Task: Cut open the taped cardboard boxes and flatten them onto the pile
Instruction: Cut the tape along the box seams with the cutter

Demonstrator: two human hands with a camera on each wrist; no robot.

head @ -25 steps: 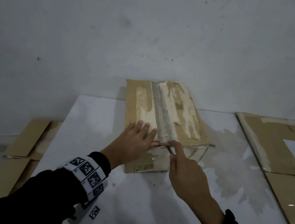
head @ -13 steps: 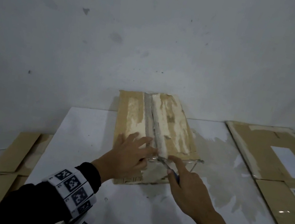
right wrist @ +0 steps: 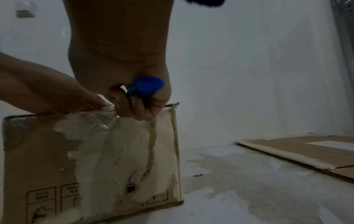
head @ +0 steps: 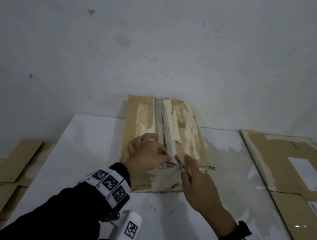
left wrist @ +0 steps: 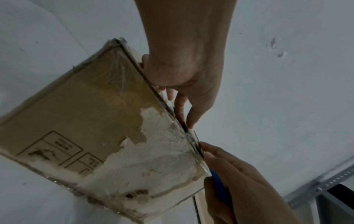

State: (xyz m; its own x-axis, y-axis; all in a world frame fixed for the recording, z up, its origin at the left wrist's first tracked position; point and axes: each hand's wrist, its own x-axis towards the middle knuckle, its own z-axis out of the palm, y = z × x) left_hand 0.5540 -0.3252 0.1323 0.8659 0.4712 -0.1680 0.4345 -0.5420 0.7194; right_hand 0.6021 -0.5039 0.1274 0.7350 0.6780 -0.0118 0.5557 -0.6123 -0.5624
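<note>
A white tabletop (head: 86, 170), scuffed and stained with a dull patch right of centre, runs back to a bare white wall (head: 167, 37) marked with small chips. Near the front, the right hand (head: 200, 189) is curled round a blue-handled knife (right wrist: 144, 87), forefinger stretched along it, the blade at the near top edge of the cardboard box (head: 172, 130). Just left of it, the left hand (head: 147, 155) rests on the box top, fingers bent and pinching the near end of the tape strip (head: 167, 140) along the centre seam. The box stands mid-tabletop, its far end by the wall; its near face is torn pale, with printed handling symbols too blurred to read. Flattened cardboard (head: 291, 173) with white labels lies at the right; more sheets (head: 14, 158) lie lower, left of the tabletop.
</note>
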